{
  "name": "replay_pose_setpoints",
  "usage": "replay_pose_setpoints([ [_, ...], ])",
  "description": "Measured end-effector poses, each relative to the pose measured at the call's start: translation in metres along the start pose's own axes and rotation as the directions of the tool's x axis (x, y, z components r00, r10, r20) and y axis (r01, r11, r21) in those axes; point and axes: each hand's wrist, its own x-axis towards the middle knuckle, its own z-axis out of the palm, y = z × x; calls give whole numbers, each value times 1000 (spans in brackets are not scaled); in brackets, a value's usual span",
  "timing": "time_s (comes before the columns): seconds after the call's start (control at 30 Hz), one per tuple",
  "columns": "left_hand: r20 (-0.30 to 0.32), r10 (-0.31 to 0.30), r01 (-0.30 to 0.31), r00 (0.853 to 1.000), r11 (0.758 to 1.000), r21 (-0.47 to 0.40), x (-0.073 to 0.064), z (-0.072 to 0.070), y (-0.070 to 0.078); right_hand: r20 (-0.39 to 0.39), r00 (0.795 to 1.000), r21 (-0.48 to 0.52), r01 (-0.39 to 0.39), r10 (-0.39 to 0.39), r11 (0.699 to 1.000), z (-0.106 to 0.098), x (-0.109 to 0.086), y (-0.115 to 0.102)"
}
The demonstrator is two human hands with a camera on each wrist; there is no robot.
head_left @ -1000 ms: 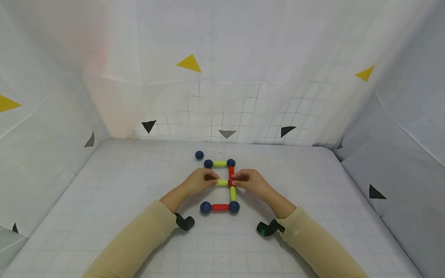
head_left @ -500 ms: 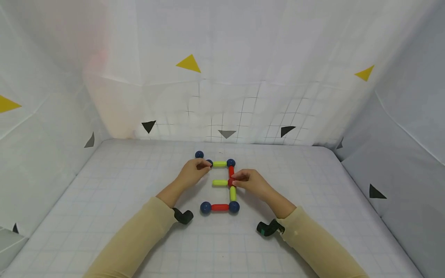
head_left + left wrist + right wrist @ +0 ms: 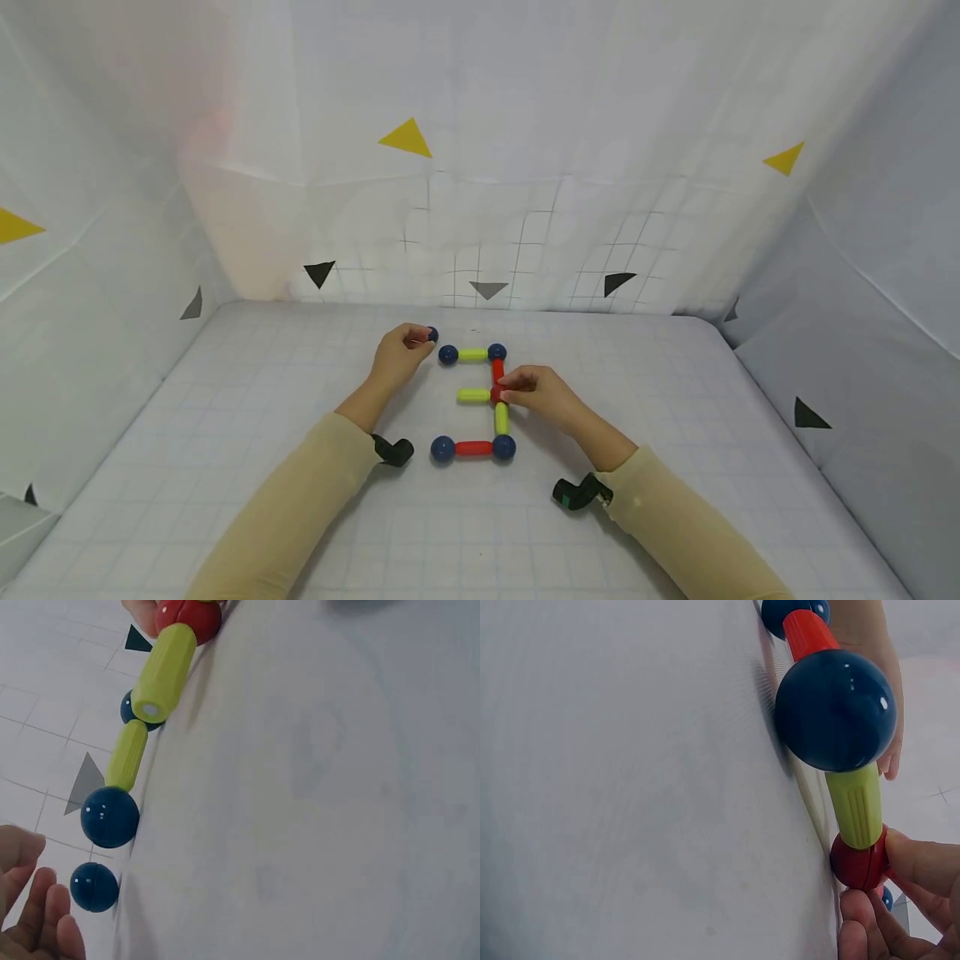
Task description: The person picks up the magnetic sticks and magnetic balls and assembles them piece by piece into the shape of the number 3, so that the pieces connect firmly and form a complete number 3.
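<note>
Rods and balls from a building set lie joined on the table, three arms pointing left. My right hand (image 3: 551, 400) pinches the red ball (image 3: 859, 864) at the middle joint between thumb and fingers. From that ball a yellow-green rod (image 3: 161, 675) runs left to a bare end. The top arm is a yellow-green rod (image 3: 472, 355) between two blue balls; the bottom arm, a red rod (image 3: 474, 448) between two more. My left hand (image 3: 397, 357) is at a loose blue ball (image 3: 94, 887), its thumb and fingers parted beside it. Fingertips partly hide that ball in the head view.
The white table (image 3: 645, 525) carries a faint grid. White sheeting with yellow triangles (image 3: 407, 138) and dark ones hangs behind and along both sides. A black wrist device (image 3: 393, 451) sits at the left cuff, another (image 3: 581, 492) at the right.
My left hand has let go of the middle yellow-green rod and moved up and left, past the top arm's end ball, to the loose blue ball. The right hand keeps its hold.
</note>
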Motion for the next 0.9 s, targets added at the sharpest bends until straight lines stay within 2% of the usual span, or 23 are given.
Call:
replay_pose_setpoints([
  [0.23, -8, -36, 36, 999, 999, -22, 4, 1, -1, -4, 1000, -3, -5, 5, 1000, 0, -2, -2],
  [0.47, 3, -105, 105, 994, 994, 26, 15, 9, -3, 4, 1000, 3, -5, 5, 1000, -1, -1, 0],
  [0.7, 26, -111, 109, 993, 991, 80, 19, 11, -3, 10, 1000, 9, -12, 12, 1000, 0, 0, -1],
  [0.9, 66, -89, 82, 994, 991, 105, 23, 13, -5, 9, 1000, 10, -16, 16, 1000, -1, -1, -1],
])
